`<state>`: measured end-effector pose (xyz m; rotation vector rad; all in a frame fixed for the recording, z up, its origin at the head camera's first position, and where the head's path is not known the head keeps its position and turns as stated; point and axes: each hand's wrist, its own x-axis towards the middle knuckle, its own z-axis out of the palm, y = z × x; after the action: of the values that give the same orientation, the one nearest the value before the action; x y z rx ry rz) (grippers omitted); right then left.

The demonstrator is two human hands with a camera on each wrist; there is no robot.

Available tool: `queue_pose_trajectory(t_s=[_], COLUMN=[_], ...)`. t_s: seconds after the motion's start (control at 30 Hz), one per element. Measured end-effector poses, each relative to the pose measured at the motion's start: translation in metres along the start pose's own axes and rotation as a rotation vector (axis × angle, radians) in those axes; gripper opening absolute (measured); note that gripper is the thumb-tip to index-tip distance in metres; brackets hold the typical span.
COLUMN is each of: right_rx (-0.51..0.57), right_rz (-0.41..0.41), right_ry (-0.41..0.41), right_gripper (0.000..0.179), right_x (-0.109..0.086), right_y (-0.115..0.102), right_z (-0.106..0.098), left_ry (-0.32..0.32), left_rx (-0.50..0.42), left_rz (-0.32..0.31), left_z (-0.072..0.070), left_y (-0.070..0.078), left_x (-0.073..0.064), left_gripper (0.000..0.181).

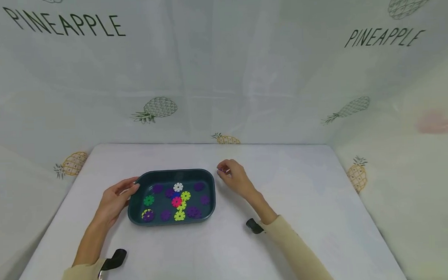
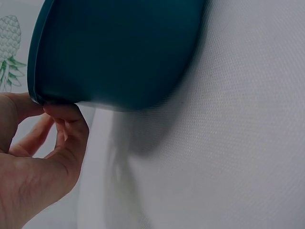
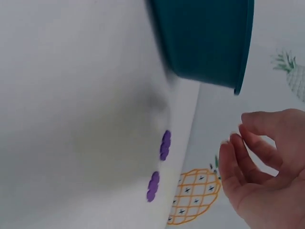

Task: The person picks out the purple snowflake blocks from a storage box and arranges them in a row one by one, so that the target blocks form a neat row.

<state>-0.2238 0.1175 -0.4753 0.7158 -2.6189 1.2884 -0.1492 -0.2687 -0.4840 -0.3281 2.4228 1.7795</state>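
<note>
My left hand [image 1: 114,201] pinches the left rim of a dark teal tray [image 1: 215,198], thumb on top and fingers below, as the left wrist view shows. Inside lie several flower-shaped plastic discs: purple, yellow, a green disc [image 1: 148,200], a white disc [image 1: 178,187], a pink disc [image 1: 176,202] and a partly covered blue one. Just past the tray's right rim is my right hand [image 1: 234,178], its fingers loosely bent. In the right wrist view a small gap separates thumb and fingertips, with nothing visible between them. Two purple discs [image 3: 165,145] lie on the table near it.
The tray stands on a white-covered table [image 1: 303,195]. Behind and beside the table hangs a pale curtain [image 1: 221,74] printed with pineapples. Black wrist mounts [image 1: 115,259] stick out from both cuffs.
</note>
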Motion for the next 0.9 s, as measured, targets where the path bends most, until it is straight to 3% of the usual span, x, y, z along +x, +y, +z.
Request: queue_pose_trajectory(t_s=[0.33, 0.5, 0.7, 0.9], right_rx=[-0.003, -0.022, -0.123, -0.281], right_rz=[-0.184, -0.202, -0.224, -0.263], right_ry=[-0.295, -0.459, -0.609, -0.675], right_gripper=[0.018, 0.02, 0.024, 0.028], right_x=[0.003, 0.0, -0.008, -0.013], right_y=[-0.039, -0.05, -0.055, -0.061], right_z=[0.022, 0.03, 0.037, 0.039], left_ry=[0.004, 0.005, 0.009, -0.004], left_rx=[0.001, -0.008, 0.016, 0.016], left_rz=[-0.021, -0.004, 0.014, 0.046], left_z=[-0.011, -0.013, -0.008, -0.003], left_y=[-0.011, -0.016, -0.011, -0.002], left_x=[-0.006, -0.007, -0.006, 0.0], left_gripper=[0.067, 0.064, 0.064, 0.064])
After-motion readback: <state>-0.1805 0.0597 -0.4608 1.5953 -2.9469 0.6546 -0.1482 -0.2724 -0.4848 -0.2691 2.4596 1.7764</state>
